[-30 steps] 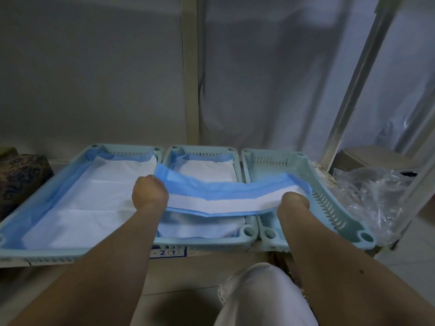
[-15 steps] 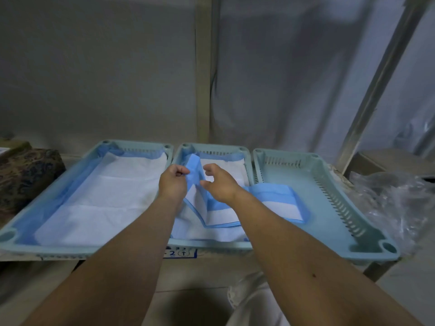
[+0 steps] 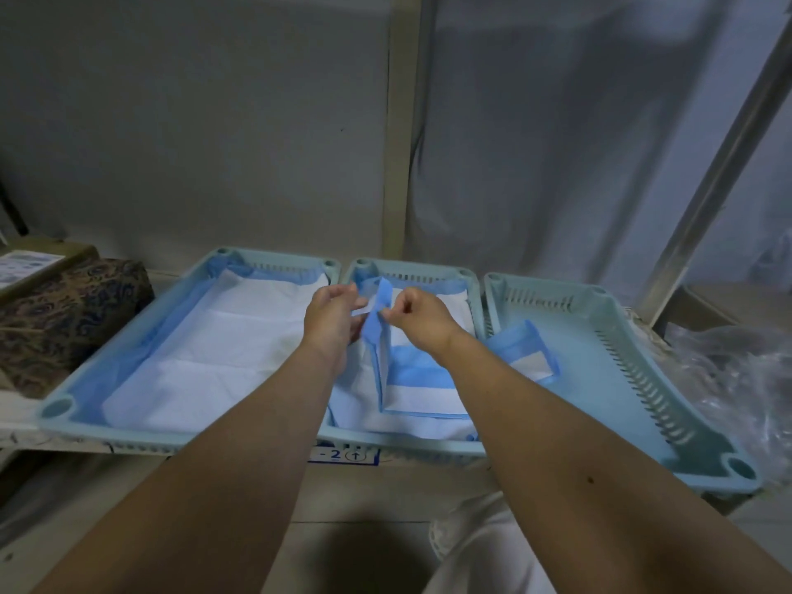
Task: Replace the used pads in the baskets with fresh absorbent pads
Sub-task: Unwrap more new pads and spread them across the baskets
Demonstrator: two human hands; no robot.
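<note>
Blue-edged folded pad (image 3: 418, 379) is pinched at its raised top corner by both hands: the left hand (image 3: 332, 319) and the right hand (image 3: 418, 315) grip it close together over the middle basket (image 3: 364, 265). Its lower part rests on that basket's lining, and one end spills into the bare right basket (image 3: 643, 379). The left basket (image 3: 58, 407) holds a spread white pad (image 3: 223, 349); crinkled clear plastic (image 3: 737, 379) lies far right

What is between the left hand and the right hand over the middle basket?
In the head view, a raised blue corner of the folded pad stands between the left hand and the right hand; both pinch it above the middle basket.
</note>
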